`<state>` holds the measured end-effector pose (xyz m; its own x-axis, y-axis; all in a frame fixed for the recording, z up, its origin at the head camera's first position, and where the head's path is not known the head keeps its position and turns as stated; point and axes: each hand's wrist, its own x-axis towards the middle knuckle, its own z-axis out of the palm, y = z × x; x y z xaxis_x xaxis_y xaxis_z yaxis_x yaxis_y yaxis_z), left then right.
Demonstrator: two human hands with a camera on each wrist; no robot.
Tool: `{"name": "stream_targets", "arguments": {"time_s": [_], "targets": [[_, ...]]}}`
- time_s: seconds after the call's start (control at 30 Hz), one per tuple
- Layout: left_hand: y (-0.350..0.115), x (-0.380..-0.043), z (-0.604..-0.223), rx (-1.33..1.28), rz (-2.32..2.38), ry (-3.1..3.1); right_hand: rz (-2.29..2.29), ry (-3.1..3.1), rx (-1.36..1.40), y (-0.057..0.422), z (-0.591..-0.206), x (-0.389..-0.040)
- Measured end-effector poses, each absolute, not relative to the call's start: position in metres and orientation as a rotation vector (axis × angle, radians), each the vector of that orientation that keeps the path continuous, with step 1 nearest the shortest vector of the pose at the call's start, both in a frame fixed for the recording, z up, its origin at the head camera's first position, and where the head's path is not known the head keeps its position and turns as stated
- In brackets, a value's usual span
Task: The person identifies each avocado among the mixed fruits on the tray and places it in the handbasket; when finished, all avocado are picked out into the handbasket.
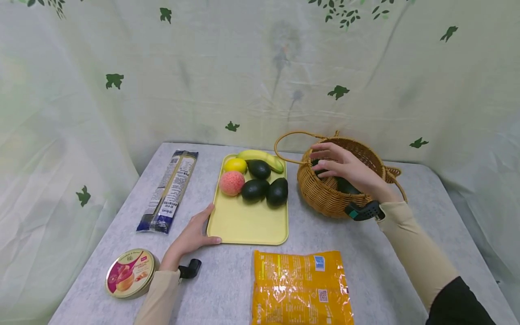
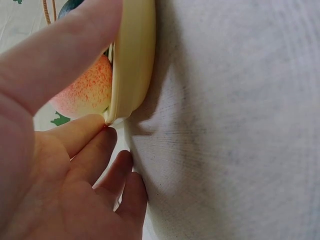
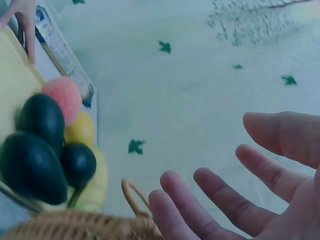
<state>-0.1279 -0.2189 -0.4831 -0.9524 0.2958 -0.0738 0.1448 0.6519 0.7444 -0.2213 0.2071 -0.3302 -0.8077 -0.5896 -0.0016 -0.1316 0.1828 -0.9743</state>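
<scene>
My left hand (image 1: 197, 232) rests against the front left corner of a yellow tray (image 1: 248, 225), thumb and fingers spread along its edges. On the tray lie a banana (image 1: 262, 158), a lemon (image 1: 235, 165), a peach (image 1: 231, 183) and three dark avocados (image 1: 277, 192). Over the mouth of a wicker basket (image 1: 325, 203) hovers my right hand (image 1: 345, 164), its fingers apart. The right wrist view shows nothing between those fingers (image 3: 220, 195). Dark green items (image 1: 345, 185) lie in the basket, partly hidden by that hand.
A long printed packet (image 1: 168, 192) lies left of the tray. Near the left forearm sits a round candy tin (image 1: 131, 274). An orange plastic bag (image 1: 300, 286) lies at the front. The basket handle (image 1: 290, 134) leans toward the tray, and a curtain hangs behind the table.
</scene>
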Motion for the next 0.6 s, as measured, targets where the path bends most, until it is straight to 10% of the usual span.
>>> {"name": "stream_targets", "arguments": {"time_s": [0.6], "targets": [[-0.219,-0.128,-0.487,0.339,1.194,2.662,-1.457,2.084,-0.696,0.139,-0.364,-0.203]]}}
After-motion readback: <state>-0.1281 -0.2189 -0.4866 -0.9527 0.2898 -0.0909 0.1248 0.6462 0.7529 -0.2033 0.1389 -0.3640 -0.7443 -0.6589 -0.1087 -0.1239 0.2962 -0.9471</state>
